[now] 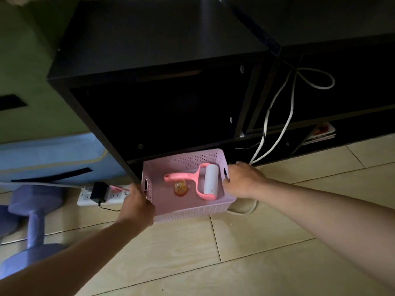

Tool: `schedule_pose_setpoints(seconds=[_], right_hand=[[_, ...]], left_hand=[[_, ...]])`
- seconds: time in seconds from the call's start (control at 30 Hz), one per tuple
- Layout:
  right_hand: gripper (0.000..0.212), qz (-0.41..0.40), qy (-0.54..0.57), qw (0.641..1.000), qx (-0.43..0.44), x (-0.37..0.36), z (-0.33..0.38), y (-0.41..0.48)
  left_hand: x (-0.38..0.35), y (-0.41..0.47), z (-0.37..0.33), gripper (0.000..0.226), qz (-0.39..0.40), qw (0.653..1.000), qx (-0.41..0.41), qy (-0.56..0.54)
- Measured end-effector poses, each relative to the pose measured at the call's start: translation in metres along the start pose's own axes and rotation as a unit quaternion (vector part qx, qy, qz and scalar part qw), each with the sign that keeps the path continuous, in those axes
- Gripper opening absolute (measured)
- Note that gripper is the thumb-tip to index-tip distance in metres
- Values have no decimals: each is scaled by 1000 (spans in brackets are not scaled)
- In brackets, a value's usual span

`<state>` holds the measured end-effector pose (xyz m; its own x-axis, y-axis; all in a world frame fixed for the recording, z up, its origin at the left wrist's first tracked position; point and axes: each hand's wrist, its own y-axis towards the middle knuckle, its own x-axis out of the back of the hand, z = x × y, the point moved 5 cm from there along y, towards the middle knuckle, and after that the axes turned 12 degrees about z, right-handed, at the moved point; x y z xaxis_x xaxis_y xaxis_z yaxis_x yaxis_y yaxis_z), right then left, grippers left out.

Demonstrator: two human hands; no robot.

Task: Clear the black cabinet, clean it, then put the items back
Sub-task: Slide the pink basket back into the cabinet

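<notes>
I find no legible text, brand, number or sign on anything before me. The booklet on the low shelf at right shows a printed colour cover, but it is too blurred to read.

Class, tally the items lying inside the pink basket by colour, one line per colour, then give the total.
Pink and white: 1, the lint roller
Amber: 1, the small bottle
Total: 2, both inside the pink basket

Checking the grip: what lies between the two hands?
In the head view, the pink basket, holding a lint roller and small orange bottle, spans between left hand and right hand.
</notes>
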<state>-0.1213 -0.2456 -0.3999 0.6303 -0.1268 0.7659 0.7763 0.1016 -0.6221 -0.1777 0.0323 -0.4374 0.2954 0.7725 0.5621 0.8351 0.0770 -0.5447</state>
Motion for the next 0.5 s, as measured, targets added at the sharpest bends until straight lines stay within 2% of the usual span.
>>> schedule_pose_setpoints(seconds=[0.1,0.17,0.2,0.3,0.4,0.5], right_hand=[[30,-80,-95,992,27,13,-2,-4],[38,-93,-151,984,31,19,-7,-2],[50,-89,-179,979,31,21,-10,-1],[82,-65,-220,973,10,29,-15,1],[85,1,-176,983,-60,31,-28,4],[80,89,-211,969,-95,23,-38,3]], left_hand=[[7,-1,3,29,-7,1000,-4,-2],[11,-4,4,27,-13,1000,-11,1],[13,-6,6,26,-15,1000,-13,-2],[16,-11,9,25,-17,1000,-16,-13],[15,-17,10,26,-15,999,-18,-26],[13,-20,9,25,-10,999,-22,-27]])
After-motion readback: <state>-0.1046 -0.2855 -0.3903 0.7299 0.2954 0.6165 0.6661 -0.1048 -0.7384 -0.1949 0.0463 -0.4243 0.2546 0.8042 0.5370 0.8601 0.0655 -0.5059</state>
